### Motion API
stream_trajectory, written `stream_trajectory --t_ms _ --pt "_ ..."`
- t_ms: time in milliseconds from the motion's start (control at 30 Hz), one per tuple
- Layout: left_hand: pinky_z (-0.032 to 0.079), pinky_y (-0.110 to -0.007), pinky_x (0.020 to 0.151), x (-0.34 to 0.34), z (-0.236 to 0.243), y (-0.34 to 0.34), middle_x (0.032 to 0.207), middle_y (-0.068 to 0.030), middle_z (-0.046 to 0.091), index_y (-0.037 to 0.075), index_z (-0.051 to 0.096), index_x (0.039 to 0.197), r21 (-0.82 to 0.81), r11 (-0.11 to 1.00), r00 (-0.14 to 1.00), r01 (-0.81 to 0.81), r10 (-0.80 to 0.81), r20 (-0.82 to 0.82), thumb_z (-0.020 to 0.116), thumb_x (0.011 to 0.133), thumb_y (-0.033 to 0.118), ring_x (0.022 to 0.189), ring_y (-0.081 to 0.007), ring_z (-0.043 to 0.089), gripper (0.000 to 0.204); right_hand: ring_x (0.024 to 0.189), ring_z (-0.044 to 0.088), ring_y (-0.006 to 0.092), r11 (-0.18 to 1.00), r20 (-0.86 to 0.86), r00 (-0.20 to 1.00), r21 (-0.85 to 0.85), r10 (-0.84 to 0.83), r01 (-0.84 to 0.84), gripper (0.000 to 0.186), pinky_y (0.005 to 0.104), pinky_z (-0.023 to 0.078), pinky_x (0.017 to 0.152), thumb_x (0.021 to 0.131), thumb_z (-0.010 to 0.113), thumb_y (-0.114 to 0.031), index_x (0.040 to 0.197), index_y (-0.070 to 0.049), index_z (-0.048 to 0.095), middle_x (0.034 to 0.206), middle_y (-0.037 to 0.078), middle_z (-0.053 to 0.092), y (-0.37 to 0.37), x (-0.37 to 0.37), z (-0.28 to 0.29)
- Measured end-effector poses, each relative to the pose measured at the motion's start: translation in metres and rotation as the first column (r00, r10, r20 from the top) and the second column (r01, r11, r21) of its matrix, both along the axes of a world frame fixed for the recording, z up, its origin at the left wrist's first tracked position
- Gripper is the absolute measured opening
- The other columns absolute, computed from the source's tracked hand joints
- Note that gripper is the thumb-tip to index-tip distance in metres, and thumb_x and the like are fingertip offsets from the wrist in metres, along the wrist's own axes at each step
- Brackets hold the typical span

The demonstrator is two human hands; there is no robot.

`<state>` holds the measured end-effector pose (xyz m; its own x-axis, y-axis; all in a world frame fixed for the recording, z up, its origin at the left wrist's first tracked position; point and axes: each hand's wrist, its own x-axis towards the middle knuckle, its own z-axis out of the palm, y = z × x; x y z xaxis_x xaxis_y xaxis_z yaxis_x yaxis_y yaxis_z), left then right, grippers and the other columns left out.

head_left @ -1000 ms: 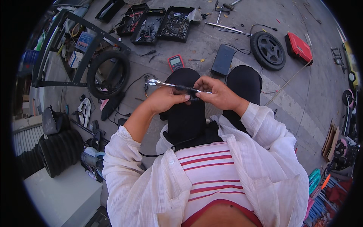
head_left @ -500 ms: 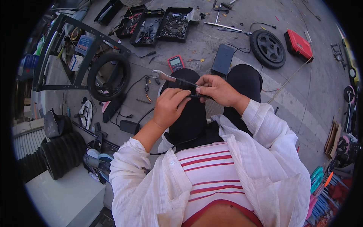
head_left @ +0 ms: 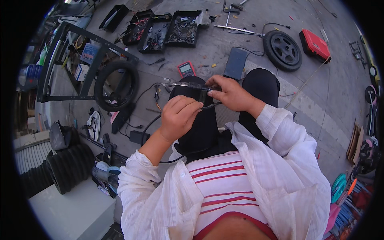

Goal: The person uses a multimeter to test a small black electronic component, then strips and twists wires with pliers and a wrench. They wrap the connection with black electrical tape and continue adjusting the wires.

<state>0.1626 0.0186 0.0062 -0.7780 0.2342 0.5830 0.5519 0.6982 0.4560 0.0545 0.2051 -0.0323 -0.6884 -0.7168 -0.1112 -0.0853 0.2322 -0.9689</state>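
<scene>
Steel wrench [head_left: 173,83] pokes out leftward from the right hand [head_left: 231,93], which grips its black handle; the left hand [head_left: 179,117] closes around a black cable [head_left: 211,106] above the knees.

The wrench [head_left: 173,83] is bright, glossy metal; the cable [head_left: 211,106] matt black plastic. The shirt [head_left: 276,176] is thin white cloth. The tyre [head_left: 116,86] is matt rubber, the pavement [head_left: 240,44] rough grey concrete.

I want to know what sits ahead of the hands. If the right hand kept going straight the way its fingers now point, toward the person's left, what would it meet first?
Probably the spanner it already grips, then likely the tyre on the ground; depth is unclear.
</scene>
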Motion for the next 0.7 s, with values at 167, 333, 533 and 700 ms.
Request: stream_trajectory --t_ms 167,333,533,700 --pt "0.049 -0.034 0.064 -0.004 0.012 -0.003 0.08 -0.0079 0.062 0.004 0.067 0.088 -0.04 0.999 1.0 0.005 -0.006 -0.021 0.073 0.063 -0.005 0.072 -0.0254 0.061 0.027 0.071 0.063 0.0266 0.986 -0.315 0.946 0.161 0.079 -0.029 0.024 0.0375 0.047 0.064 0.077 0.074 -0.014 0.085 0.003 0.058 0.077 0.016 0.063 -0.002 -0.018 0.019" --pt "0.049 -0.034 0.065 -0.019 0.018 -0.003 0.081 -0.0073 0.062 0.004 0.067 0.088 -0.073 0.997 0.999 0.038 -0.041 -0.036 0.073 0.063 -0.005 0.072 -0.0251 0.06 0.027 0.077 0.062 0.0383 0.937 -0.404 0.908 0.346 0.114 0.036 0.027 0.0457 0.047 0.066 0.073 0.074 -0.026 0.08 -0.002 0.063 0.074 0.018 0.063 -0.005 -0.036 0.023" --pt "0.049 -0.034 0.063 -0.05 0.02 0.002 0.081 -0.0083 0.062 0.003 0.066 0.087 -0.051 0.997 0.998 0.061 -0.061 -0.002 0.071 0.065 -0.007 0.072 -0.0259 0.06 0.025 0.071 0.063 0.0376 0.826 -0.512 0.789 0.563 0.34 0.01 0.025 0.0445 0.048 0.064 0.082 0.066 -0.024 0.076 0.0 0.062 0.07 0.02 0.062 -0.005 -0.068 0.015" --pt "0.048 -0.034 0.064 -0.076 0.008 0.017 0.081 -0.009 0.064 0.003 0.066 0.087 0.003 1.0 0.995 0.009 -0.01 0.099 0.07 0.067 -0.007 0.072 -0.027 0.06 0.022 0.079 0.065 0.0373 0.76 -0.628 0.68 0.63 0.378 0.159 0.017 0.0456 0.053 0.065 0.082 0.062 -0.019 0.08 -0.003 0.068 0.082 0.019 0.066 0.008 -0.105 -0.014"
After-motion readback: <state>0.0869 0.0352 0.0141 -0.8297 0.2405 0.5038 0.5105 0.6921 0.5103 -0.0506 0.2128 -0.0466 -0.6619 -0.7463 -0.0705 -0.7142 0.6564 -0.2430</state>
